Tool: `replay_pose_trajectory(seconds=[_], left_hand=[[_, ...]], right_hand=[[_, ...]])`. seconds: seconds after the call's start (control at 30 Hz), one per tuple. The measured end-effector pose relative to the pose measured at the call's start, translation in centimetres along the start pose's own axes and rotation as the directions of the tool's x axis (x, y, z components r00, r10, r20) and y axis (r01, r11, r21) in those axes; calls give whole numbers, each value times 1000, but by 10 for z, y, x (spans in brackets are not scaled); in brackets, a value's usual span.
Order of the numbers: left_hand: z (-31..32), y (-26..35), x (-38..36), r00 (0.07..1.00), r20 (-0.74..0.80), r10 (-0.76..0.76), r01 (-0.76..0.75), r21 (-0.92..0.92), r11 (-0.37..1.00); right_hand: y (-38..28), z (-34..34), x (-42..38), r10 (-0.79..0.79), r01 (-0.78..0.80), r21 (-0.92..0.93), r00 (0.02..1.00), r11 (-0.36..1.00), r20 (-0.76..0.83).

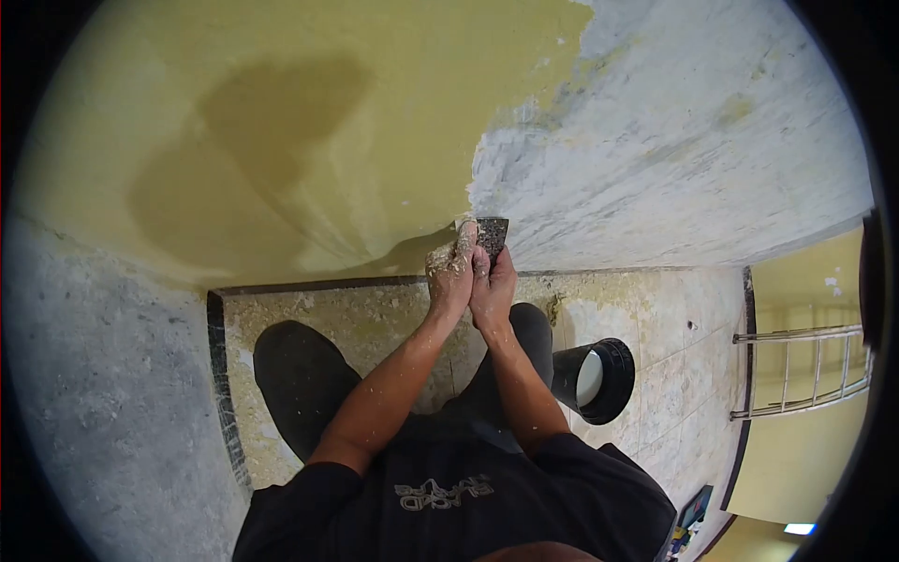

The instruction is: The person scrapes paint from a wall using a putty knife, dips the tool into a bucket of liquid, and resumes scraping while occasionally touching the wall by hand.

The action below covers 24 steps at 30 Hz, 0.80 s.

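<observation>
Both my hands are together on a scraper with a dark, speckled flat blade (493,232), held against the wall low down. My left hand (451,267), dusted with paint flakes, is wrapped at the scraper's left side. Beside it, my right hand (493,286) grips the same tool, its fingers closed behind the blade. The handle is hidden by my hands. Yellow paint (403,122) covers the wall to the left and above. On the right, the wall shows bare grey-white plaster (674,140), with a ragged paint edge just above the blade.
A black bucket (620,384) with whitish liquid stands right of my knee. Paint chips litter the tiled floor (674,375). A metal ladder (801,370) is at the far right. A grey wall (112,393) rises on the left. Small items (688,525) lie at the lower right.
</observation>
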<state>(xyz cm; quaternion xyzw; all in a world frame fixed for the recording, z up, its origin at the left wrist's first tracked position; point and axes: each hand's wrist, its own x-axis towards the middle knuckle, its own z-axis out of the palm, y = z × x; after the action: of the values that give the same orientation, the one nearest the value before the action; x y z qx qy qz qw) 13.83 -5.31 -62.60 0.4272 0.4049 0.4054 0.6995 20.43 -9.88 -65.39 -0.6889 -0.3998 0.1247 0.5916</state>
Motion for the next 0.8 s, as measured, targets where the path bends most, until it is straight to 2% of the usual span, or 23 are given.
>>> replay_pose_trajectory(seconds=[0.03,0.07,0.1,0.2,0.27,0.3,0.37,0.43,0.5,0.53,0.6,0.63,0.67,0.7,0.77,0.8], left_hand=[[-2,-23,3,999,-42,32,-29,59,998],[-3,-19,5,994,-72,83,-73,124,990],[-4,-15,1,1000,-31,-2,4,72,997],[-1,-9,4,996,-88,29,-25,45,999],[0,-15,3,997,-77,-17,20,40,999],[0,-17,2,997,-74,-10,14,50,999],[-2,-9,9,997,-70,20,-15,73,997],[-3,-5,14,976,-55,211,-205,96,974],[-4,0,9,988,-51,145,-138,108,984],[-5,7,11,991,-58,120,-113,109,988],[-7,-2,10,985,-70,159,-149,131,980],[-6,-7,4,977,-93,191,-172,181,968],[-5,-9,4,965,-114,235,-205,225,953],[-5,-10,8,984,-94,148,-127,197,972],[-3,15,10,979,-68,190,-172,208,963],[-5,25,7,975,-46,215,-201,217,955]], right_hand=[[12,-1,-8,-10,9,-46,1000,999,-13],[11,2,-8,-33,30,-82,999,996,-37],[10,6,-4,-49,46,-67,998,997,-41],[1,8,-7,34,-33,9,998,999,-55],[10,8,-6,-12,15,125,1000,992,-28],[11,9,-7,17,-9,167,999,986,-46],[16,9,-2,12,-7,126,999,992,-39],[12,13,9,18,-16,78,999,997,-27],[-11,16,15,-73,76,202,997,976,-22],[-12,15,11,-79,80,208,997,975,-14],[-10,16,1,-22,31,149,998,988,-58],[-6,17,-5,23,-13,203,999,979,-46],[-1,15,-3,10,0,209,999,978,-46],[4,14,1,-26,33,175,999,984,-42],[-5,16,12,-103,108,116,994,987,-47],[-13,16,10,-91,96,112,995,989,-49]])
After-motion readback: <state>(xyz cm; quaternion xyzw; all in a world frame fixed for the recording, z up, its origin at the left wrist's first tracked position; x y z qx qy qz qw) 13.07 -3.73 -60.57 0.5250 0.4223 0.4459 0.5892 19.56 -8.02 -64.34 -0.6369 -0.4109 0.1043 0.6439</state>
